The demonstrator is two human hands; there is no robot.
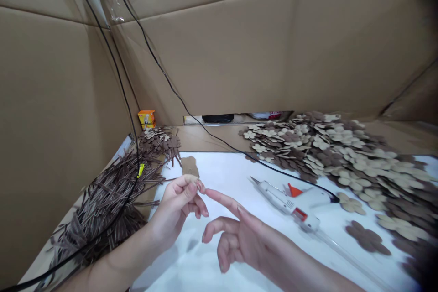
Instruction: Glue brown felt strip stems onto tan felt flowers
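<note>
My left hand (179, 203) is raised over the white work surface (201, 260), thumb and index finger pinched together. Whatever lies between those fingertips, if anything, is too small to make out. My right hand (241, 237) has its index finger stretched out, its tip meeting the pinched fingers of the left. Its other fingers are loosely bent and apart, with nothing seen in them. Right of the hands, a white hot glue gun (287, 198) with an orange trigger lies on its side, a clear glue stick (345, 255) sticking out of its back.
Brown strips (112, 196) are heaped at left, near small brown flower pieces (157, 139). Beige and brown flower cutouts (335, 146) pile up at right. A black cord (212, 134) crosses to the glue gun. An orange box (147, 118) stands by the cardboard wall (232, 64).
</note>
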